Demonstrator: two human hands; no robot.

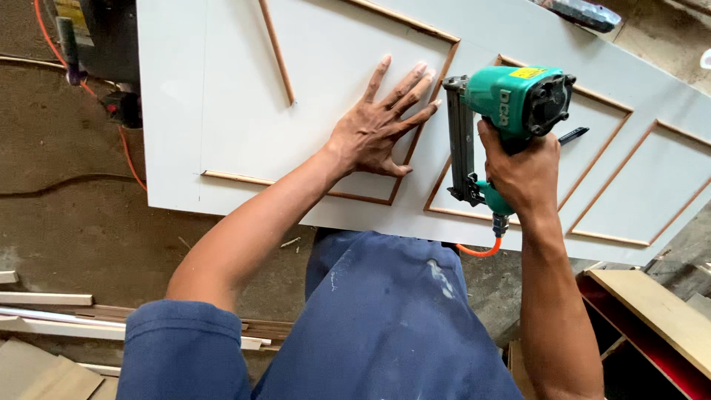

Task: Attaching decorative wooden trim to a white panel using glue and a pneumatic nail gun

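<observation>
Surface: white panel (pixel 237 111), broad and flat, filling the upper part of the head view and running off the top and right edges. Thin strips of brown wooden trim (pixel 275 52) lie on it, laid out as rectangular frames; one loose strip runs slantwise inside the left frame.

Room: bare concrete floor (pixel 67 215), dusty and stained. Orange hose (pixel 127 159) trails across it at upper left, beside a dark cable. Offcuts of pale wood (pixel 44 299) lie stacked at lower left. Red-edged board box (pixel 652 326) stands at lower right, with a tan sheet resting on it.

Left hand (pixel 374 130): flat, fingers spread, palm pressed on the panel, fingertips at the trim of the frame corner; it clasps nothing.

Right hand (pixel 522 174): wrapped tight round the handle of a green nail gun (pixel 511 100), which stands just right of the left hand's fingertips, its black magazine (pixel 461 144) pointing down at the panel beside the trim. A short orange hose end leaves the base of the handle.

Labels: small yellow rectangular sticker (pixel 529 72) on top of the gun's green body; pale raised lettering on its side.

Clothing: blue work garment, paint-flecked, at bottom centre.
</observation>
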